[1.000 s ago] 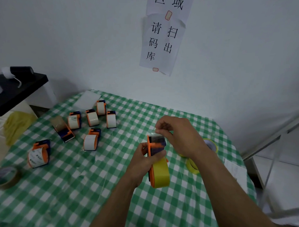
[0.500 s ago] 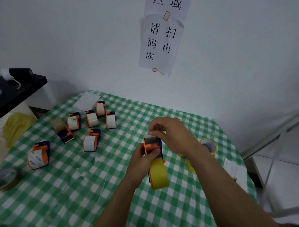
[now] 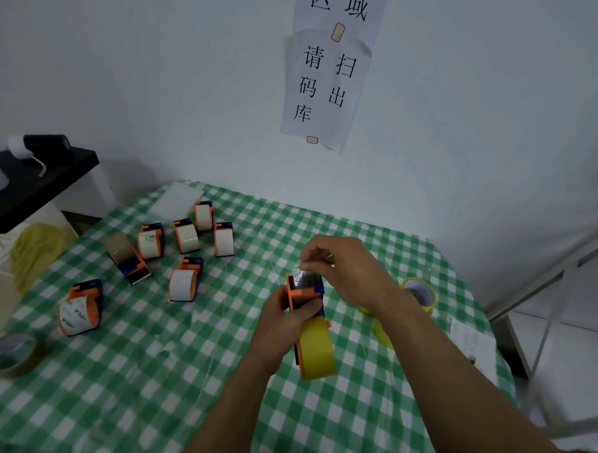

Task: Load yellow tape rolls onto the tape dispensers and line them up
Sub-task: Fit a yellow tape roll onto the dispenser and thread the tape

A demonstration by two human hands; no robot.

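Note:
My left hand (image 3: 283, 323) grips an orange and blue tape dispenser (image 3: 305, 293) above the table, with a yellow tape roll (image 3: 318, 352) mounted on its lower end. At the dispenser's top, my right hand (image 3: 343, 267) pinches the loose end of the tape between thumb and fingers. Two more yellow tape rolls lie on the table to the right: one (image 3: 419, 293) near the far edge, one (image 3: 384, 331) partly hidden behind my right forearm.
Several orange dispensers with white rolls (image 3: 184, 281) stand scattered on the green checked tablecloth (image 3: 147, 373) at left. A brown tape roll (image 3: 11, 354) lies at the front left corner. A black shelf (image 3: 35, 180) is beyond the left edge, a paper slip (image 3: 471, 340) at right.
Both hands with the dispenser have drifted slightly left. My right hand has shifted its pinch on the tape end over the dispenser's top.

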